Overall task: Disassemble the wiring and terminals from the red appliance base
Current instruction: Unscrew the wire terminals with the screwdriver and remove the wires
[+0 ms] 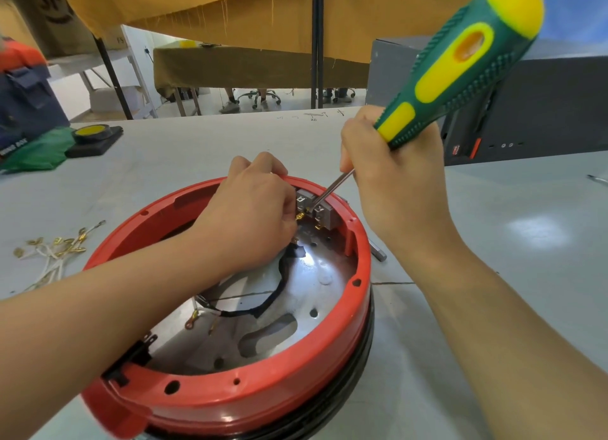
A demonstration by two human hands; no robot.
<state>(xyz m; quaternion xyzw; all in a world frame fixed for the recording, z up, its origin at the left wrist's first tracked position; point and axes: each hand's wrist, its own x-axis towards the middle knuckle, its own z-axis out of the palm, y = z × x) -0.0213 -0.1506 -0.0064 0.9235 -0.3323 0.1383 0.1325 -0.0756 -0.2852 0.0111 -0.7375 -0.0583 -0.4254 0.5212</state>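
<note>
The red appliance base (296,377) lies open on the grey table, with a metal plate inside. A grey terminal block (314,207) sits at its far inner rim. My left hand (253,212) reaches into the base and pinches a brass terminal (301,216) at the block. My right hand (394,179) grips a green and yellow screwdriver (460,64), whose metal tip rests on the block. A black sleeved wire (263,304) curves across the plate, with loose ring terminals near it.
A bundle of removed white wires with brass terminals (56,252) lies on the table at left. A yellow tape roll on a black pad (93,137) sits at far left. A dark computer case (526,110) stands at right. A small metal rod (378,252) lies beside the base.
</note>
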